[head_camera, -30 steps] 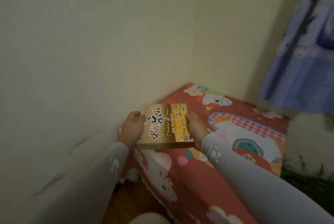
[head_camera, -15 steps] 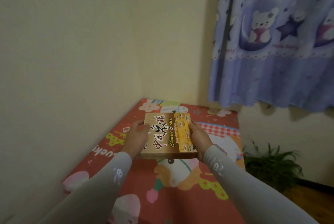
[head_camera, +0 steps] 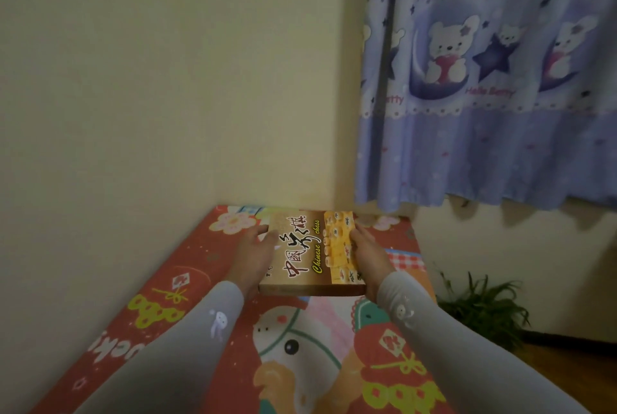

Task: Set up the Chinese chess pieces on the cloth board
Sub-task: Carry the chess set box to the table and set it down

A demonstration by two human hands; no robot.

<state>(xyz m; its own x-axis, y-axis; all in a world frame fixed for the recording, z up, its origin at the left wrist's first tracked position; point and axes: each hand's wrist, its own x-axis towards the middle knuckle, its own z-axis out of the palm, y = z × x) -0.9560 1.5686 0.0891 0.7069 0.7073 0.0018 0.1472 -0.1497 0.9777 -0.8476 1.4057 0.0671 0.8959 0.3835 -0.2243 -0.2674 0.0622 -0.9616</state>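
Head view: a flat brown-and-yellow Chinese chess box [head_camera: 312,253] is held between both hands above a red cartoon-print mat [head_camera: 187,310] that lies in the corner of the room. The box lid faces up and carries red and black Chinese characters, the yellow words "Chinese chess", and a yellow strip of pictured pieces along its right side. The box is closed; no pieces and no cloth board are visible.

Left hand [head_camera: 252,255]: placed on the left edge of the box, thumb lying over the lid, fingers extending along and under the left side. Grip state: clamped on the box edge.

Right hand [head_camera: 367,255]: placed on the right edge of the box, thumb on the yellow strip, fingers wrapped under the right side. Grip state: clamped on the box edge.

Both forearms wear pale grey sleeves [head_camera: 430,323] with small white printed figures. Whether the box touches the mat cannot be told.

Surroundings: a plain cream wall [head_camera: 167,80] borders the mat on the left and at the far end. A blue curtain [head_camera: 484,80] printed with white bears, moons and stars hangs at upper right. A green potted plant [head_camera: 484,310] stands on the wooden floor [head_camera: 567,367] to the right of the mat, below the curtain.
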